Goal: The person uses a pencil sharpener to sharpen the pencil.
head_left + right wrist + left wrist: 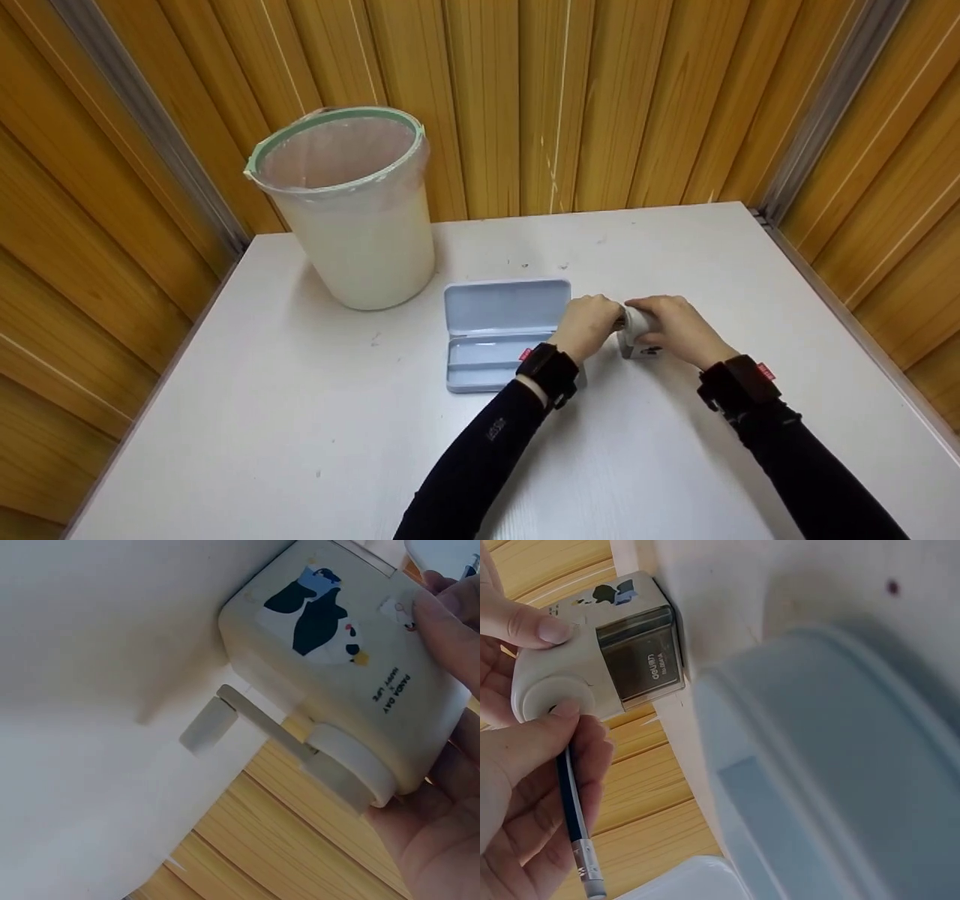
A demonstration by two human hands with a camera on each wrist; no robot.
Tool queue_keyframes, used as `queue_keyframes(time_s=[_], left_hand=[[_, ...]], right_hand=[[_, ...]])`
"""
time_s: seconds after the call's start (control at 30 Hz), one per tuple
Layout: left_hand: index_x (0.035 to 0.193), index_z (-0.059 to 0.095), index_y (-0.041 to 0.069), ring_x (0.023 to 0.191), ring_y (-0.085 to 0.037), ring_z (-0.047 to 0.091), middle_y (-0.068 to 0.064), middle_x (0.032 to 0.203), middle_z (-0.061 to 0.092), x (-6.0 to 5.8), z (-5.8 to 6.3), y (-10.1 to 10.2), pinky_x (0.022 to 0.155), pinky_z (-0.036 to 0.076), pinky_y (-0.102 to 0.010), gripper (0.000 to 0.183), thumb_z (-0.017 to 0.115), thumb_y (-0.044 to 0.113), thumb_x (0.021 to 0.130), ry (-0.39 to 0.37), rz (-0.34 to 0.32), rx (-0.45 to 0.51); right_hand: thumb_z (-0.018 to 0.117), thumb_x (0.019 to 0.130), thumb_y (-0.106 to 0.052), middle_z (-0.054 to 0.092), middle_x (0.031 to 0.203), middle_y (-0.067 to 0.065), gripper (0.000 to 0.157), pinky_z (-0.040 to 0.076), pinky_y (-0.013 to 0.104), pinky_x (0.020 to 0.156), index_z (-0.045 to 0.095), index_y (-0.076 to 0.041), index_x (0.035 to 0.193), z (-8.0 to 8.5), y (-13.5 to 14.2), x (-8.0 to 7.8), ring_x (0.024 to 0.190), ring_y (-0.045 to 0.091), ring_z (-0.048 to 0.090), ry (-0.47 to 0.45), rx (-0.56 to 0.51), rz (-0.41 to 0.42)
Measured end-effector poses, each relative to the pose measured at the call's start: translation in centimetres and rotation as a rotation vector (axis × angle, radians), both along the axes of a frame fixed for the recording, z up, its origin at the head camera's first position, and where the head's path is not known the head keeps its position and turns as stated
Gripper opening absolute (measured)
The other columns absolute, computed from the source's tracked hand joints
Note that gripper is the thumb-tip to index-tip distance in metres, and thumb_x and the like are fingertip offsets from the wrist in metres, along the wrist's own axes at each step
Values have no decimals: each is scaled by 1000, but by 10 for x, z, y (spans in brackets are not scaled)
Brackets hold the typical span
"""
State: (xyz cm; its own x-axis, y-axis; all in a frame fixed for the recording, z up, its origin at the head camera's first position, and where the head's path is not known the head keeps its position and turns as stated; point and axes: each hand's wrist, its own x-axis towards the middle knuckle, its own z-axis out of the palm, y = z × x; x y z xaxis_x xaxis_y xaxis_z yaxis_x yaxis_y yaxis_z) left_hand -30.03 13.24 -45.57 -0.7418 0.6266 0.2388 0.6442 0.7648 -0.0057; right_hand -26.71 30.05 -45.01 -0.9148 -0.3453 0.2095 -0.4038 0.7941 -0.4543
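Observation:
A white desktop pencil sharpener [637,328] with panda pictures stands on the table, right of the pale blue pencil case [507,307]. My right hand [681,331] grips its body from the top and side. In the right wrist view its crank handle [262,724] hangs free of my fingers. My left hand [589,324] pinches a dark blue pencil [570,799] by the sharpener's round front piece [559,696]. The pencil's tip end is hidden at that hole, while its metal band and eraser point outward. A smoky clear shavings drawer [642,658] sits in the sharpener's front.
The pencil case lies with its lid raised, its compartments showing. A cream bin [367,247] with a green rim and a clear liner stands at the back left of the white table [315,420]. Wood-patterned walls [495,105] enclose the back and both sides.

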Motion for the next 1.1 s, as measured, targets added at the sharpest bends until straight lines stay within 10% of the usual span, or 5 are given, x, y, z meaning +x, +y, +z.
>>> queue_keyframes(time_s=[0.5,1.1], left_hand=[[90,74,19,80,-11,70,8,88,75,-5,-3,-7,69,55,-25,12,72,30,84,27,-69,55],[75,72,20,73,-12,69,10,76,73,-13,-3,-34,62,53,-27,15,83,25,68,73,55,103]], right_hand=[[80,74,-2,69,115,27,51,48,57,93,64,8,120,0,2,0,106,44,64,-4,2,0],[78,74,3,66,118,30,51,47,59,95,62,9,123,3,-1,-1,109,47,62,-74,1,-58]])
